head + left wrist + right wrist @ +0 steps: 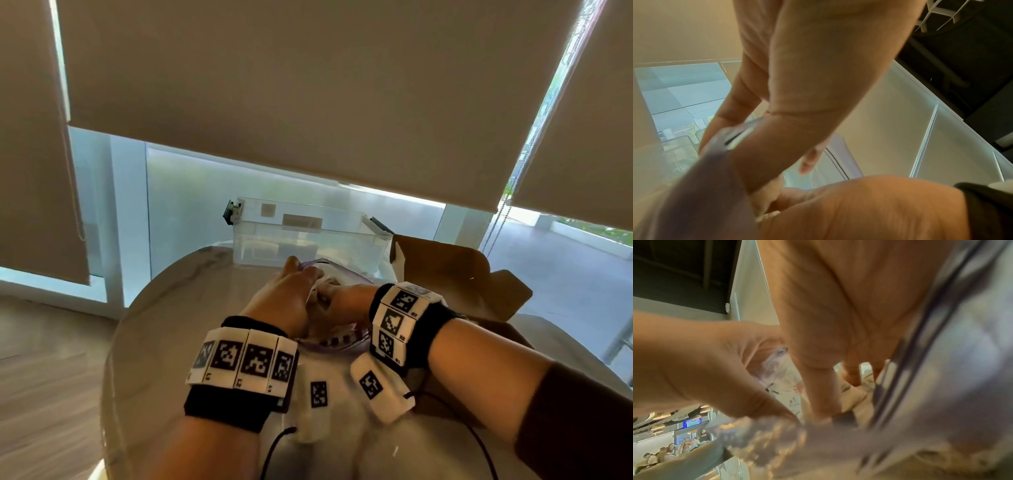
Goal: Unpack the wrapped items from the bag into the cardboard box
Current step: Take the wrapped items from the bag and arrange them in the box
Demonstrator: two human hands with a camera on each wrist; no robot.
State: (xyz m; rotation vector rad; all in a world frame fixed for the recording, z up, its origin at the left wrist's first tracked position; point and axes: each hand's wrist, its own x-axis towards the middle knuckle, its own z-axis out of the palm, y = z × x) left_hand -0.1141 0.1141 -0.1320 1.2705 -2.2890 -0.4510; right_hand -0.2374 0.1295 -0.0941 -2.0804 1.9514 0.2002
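Both our hands worked at the mouth of the bag on the round table.

Our left hand [286, 298] pinched the clear, purple-edged bag's [337, 344] rim, holding it open. Our right hand [346, 299] reached inside among pale wrapped items [854, 395]; we could not tell its grip. The cardboard box [455, 274] stood open just right of the bag, a clear plastic bin [301, 236] beyond.

Left wrist feed, as I read it: my left hand [818, 81] pinches the bag [701, 186] rim — my right hand [869, 211] close below, fingers hidden, blurred.
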